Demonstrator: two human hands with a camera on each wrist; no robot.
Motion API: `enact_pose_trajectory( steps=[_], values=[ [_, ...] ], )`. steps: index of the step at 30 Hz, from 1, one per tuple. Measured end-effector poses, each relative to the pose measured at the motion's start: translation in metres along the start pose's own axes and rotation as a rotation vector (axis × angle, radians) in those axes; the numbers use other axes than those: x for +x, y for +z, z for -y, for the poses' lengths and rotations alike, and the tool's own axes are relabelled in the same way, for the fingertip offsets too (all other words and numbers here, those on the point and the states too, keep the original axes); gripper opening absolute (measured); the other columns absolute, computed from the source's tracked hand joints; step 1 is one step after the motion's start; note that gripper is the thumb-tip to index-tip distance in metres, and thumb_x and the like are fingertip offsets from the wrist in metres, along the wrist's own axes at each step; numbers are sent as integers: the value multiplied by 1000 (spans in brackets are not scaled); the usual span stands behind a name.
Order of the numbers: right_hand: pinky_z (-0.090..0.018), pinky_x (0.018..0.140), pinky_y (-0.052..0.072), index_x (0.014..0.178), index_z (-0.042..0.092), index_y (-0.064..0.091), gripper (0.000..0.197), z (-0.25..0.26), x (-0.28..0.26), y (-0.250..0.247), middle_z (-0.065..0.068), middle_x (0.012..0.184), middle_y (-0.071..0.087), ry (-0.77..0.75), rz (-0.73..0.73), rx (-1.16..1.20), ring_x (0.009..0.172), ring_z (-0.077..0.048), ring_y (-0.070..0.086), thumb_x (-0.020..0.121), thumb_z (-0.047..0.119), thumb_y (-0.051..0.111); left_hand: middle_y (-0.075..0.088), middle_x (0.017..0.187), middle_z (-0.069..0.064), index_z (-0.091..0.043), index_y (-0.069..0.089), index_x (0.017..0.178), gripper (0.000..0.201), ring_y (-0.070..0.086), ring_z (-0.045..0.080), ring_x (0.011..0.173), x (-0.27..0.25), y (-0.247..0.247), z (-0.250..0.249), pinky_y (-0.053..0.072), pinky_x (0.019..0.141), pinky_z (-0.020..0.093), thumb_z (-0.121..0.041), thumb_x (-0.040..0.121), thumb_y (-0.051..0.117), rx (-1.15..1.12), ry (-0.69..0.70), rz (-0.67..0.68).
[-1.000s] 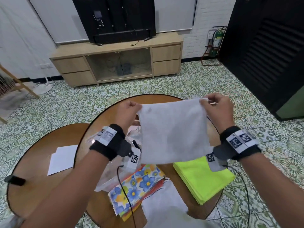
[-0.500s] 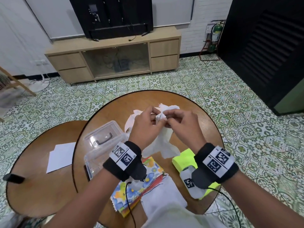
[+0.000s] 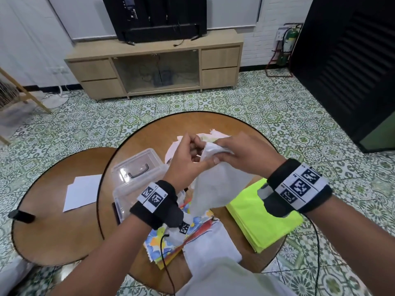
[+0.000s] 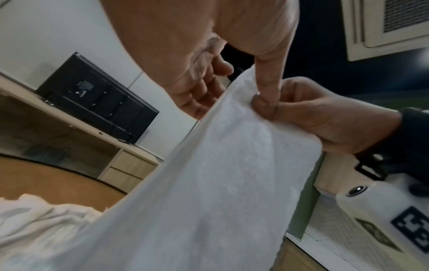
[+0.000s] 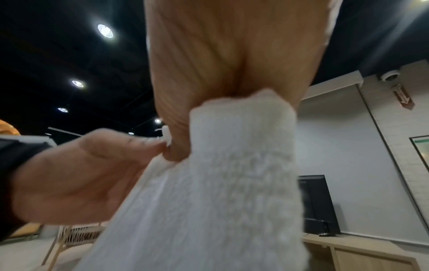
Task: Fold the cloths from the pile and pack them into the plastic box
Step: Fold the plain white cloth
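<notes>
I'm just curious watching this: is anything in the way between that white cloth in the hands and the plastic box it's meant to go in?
Nothing lies between them, but the plastic box still has its clear lid on. The white cloth, pinched by the left hand and right hand, cannot go in until it is opened.

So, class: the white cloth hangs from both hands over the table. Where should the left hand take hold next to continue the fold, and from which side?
Probably the hanging bottom edge of the white cloth, approached from below on the left. Both the left hand and right hand pinch the top together, so the lower part dangles free.
</notes>
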State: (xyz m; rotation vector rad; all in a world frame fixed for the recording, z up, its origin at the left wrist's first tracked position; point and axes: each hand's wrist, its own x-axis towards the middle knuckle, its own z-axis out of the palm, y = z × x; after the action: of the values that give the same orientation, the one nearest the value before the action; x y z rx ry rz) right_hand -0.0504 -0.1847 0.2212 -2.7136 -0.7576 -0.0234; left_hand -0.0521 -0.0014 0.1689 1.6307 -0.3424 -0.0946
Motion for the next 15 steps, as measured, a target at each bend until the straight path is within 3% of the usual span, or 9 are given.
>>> enact_pose_trajectory(
  steps=[2, 4, 6, 7, 9, 10, 11, 13, 15],
  values=[
    [-31, 61, 28, 94, 14, 64, 14, -2, -1, -2, -9, 87, 68, -37, -24, 15, 86, -30, 61, 96, 27, 58, 48, 85, 19, -6, 42, 90, 53, 48, 22, 74, -2, -1, 11, 40, 65, 37, -30, 66, 83, 30, -43, 36],
    [-36, 63, 41, 100, 27, 60, 6, -2, -6, -8, -5, 91, 69, -39, -68, 5, 87, -30, 63, 96, 28, 57, 56, 88, 27, 1, 53, 92, 55, 51, 32, 74, -3, -3, 22, 43, 67, 48, -40, 66, 80, 163, -76, 79],
    [-33, 58, 38, 94, 35, 47, 13, 0, -11, -15, 1, 80, 65, -58, -119, 31, 78, -25, 59, 96, 27, 58, 65, 87, 15, 2, 62, 90, 56, 56, 29, 78, -6, -4, 31, 44, 72, 46, -46, 65, 77, 266, -64, 83],
    [-29, 54, 32, 88, 34, 42, 21, 0, -13, -18, 9, 68, 56, -69, -138, 41, 69, -19, 50, 96, 25, 59, 67, 83, 4, 1, 63, 87, 51, 56, 20, 76, -8, -5, 33, 43, 72, 41, -43, 66, 79, 276, -57, 59],
    [-21, 49, 23, 76, 32, 35, 33, 1, -15, -24, 18, 59, 35, -53, -169, 23, 62, -12, 35, 96, 23, 59, 66, 79, -19, -5, 64, 79, 34, 57, 0, 78, -13, -6, 36, 41, 74, 31, -27, 66, 86, 273, -46, -10],
    [-25, 49, 24, 75, 30, 34, 32, -1, -15, -25, 18, 58, 32, -32, -186, 2, 62, -13, 34, 96, 23, 58, 66, 83, -24, -7, 65, 77, 28, 58, -5, 84, -16, -6, 37, 42, 79, 29, -20, 67, 87, 279, -24, -61],
    [-31, 49, 28, 76, 27, 37, 29, -3, -15, -27, 16, 59, 33, -6, -207, -17, 62, -17, 38, 96, 23, 57, 67, 92, -25, -9, 66, 76, 24, 59, -6, 92, -19, -6, 39, 43, 84, 28, -18, 68, 87, 295, 20, -124],
    [-36, 53, 38, 79, 23, 46, 19, -7, -17, -30, 13, 64, 39, 19, -254, -29, 65, -24, 47, 95, 23, 56, 68, 109, -17, -14, 69, 74, 20, 60, 3, 108, -25, -5, 45, 46, 93, 32, -24, 71, 85, 361, 155, -251],
    [-39, 56, 43, 81, 24, 50, 14, -10, -19, -32, 10, 70, 43, 12, -268, -32, 67, -25, 51, 94, 27, 55, 68, 117, -9, -20, 68, 74, 17, 59, 10, 114, -32, 0, 53, 44, 97, 34, -29, 72, 82, 431, 254, -324]
  ],
)
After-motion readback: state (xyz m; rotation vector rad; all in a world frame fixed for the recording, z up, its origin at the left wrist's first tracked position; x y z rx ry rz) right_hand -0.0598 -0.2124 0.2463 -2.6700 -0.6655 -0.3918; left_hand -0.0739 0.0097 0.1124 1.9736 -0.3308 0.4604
